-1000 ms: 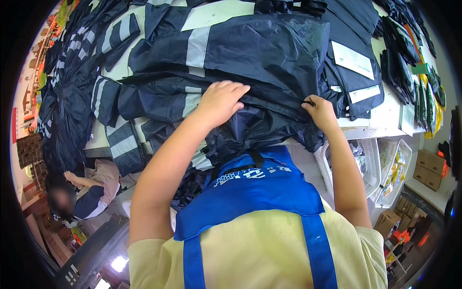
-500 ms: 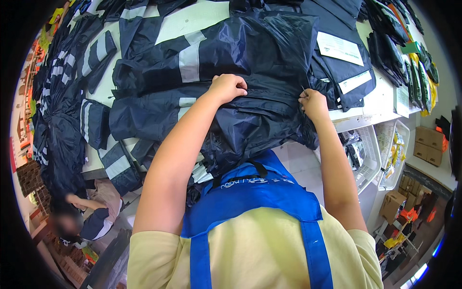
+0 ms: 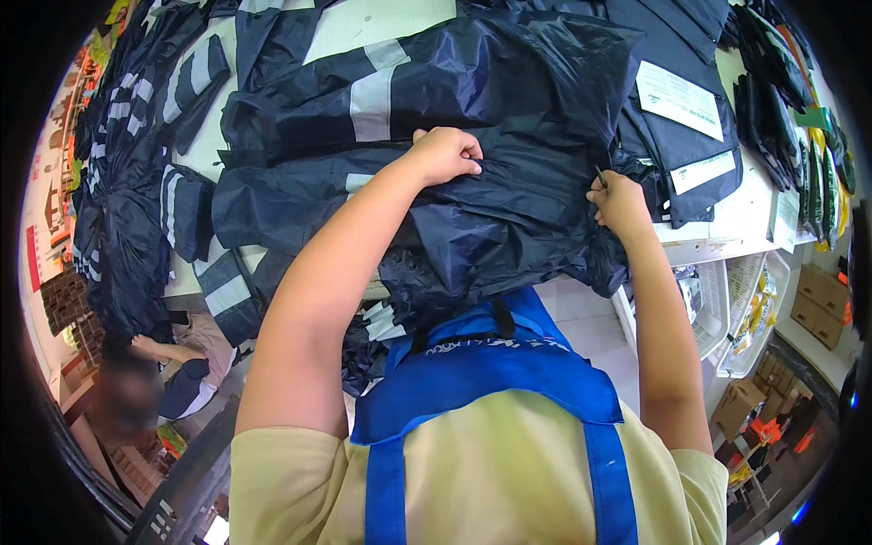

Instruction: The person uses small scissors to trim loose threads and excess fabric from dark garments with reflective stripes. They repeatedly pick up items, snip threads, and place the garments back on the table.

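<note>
Dark navy rain trousers [image 3: 509,100] with grey reflective bands lie crumpled across the table, legs toward the left. My left hand [image 3: 445,156] is closed in a pinch on a fold near the middle of the cloth. At the right end, beside the gathered edge, my right hand [image 3: 622,202] is closed round a thin, dark, pointed tool [image 3: 600,176]; its exact kind is too small to make out. The near part of the garment hangs over the table edge against my blue apron [image 3: 481,391].
Folded dark garments with white paper sheets [image 3: 679,100] lie at right. More dark garments [image 3: 123,218] are heaped at left. White plastic baskets [image 3: 713,300] with packed items stand below the table's right side. A co-worker [image 3: 186,377] is at lower left.
The view has shifted slightly, so the table and garments sit a little differently in it. Both hands keep their hold, the left on the cloth and the right on the thin tool.
</note>
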### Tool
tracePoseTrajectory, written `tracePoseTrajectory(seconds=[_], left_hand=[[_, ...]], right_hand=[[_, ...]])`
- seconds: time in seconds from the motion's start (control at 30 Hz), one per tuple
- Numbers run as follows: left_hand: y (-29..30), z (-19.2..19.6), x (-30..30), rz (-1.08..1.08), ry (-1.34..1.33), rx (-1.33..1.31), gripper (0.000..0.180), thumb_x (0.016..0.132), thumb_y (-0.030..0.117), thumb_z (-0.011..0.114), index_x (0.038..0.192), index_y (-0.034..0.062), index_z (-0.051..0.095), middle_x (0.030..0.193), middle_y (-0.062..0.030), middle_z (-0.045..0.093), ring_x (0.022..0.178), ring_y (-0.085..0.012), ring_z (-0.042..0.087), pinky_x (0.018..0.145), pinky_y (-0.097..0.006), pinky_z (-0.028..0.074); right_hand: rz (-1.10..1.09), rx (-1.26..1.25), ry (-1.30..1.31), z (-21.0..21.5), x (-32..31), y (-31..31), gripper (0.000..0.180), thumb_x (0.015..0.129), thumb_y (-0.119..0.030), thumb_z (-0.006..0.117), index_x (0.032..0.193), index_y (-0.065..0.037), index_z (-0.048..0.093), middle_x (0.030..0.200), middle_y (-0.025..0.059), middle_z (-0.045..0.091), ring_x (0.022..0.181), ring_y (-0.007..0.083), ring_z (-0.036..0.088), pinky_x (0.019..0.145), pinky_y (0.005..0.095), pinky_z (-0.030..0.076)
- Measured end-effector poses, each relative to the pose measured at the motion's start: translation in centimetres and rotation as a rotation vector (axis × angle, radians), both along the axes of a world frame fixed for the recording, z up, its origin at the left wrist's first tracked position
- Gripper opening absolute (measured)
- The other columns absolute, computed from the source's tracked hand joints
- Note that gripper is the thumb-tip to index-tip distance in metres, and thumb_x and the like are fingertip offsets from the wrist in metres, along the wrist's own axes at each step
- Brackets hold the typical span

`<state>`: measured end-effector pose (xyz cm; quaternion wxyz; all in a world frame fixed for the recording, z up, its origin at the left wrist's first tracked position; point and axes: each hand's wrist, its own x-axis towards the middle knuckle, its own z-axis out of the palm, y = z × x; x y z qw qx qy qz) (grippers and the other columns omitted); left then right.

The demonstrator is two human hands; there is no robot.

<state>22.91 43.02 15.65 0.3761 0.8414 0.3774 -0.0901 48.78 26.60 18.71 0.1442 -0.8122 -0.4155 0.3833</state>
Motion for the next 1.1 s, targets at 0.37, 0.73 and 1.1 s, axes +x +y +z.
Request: tracePoseTrajectory(seconds=[0.37,0.73,1.1], left_hand=[[0.3,2.0,1.4,-0.008,0.283,0.037,0.026,0.071,0.035,0.076,0.089,0.0165,0.070,0.093,-0.0039,0.069,0.097,-0.0242,0.062,0.083,-0.047,0.042],[6.1,3.9,-26.1,0.270,0.158,0.513,0.016,0.080,0.023,0.065,0.094,0.0148,0.068,0.093,-0.0050,0.066,0.099,-0.0250,0.059,0.086,-0.040,0.043],[12.5,2.2,-33.7,0.692,-0.121,0.068,0.015,0.076,0.010,0.071,0.091,0.0063,0.068,0.106,-0.0089,0.060,0.102,-0.0213,0.056,0.088,-0.029,0.044]], right_hand=[[0.031,0.082,-0.103,-0.1,-0.3,-0.2,0.010,0.076,-0.004,0.067,0.078,0.000,0.058,0.063,0.0107,0.060,0.050,0.0191,0.061,0.049,0.0309,0.047],[0.064,0.254,-0.416,5.7,-5.9,3.2,0.016,0.080,-0.015,0.067,0.090,-0.003,0.063,0.088,0.0161,0.065,0.078,0.0338,0.064,0.071,0.0396,0.050],[0.563,0.395,-0.105,-2.3,-26.2,18.0,0.016,0.081,-0.019,0.064,0.089,-0.005,0.062,0.088,0.0161,0.064,0.082,0.0352,0.063,0.072,0.0427,0.051]])
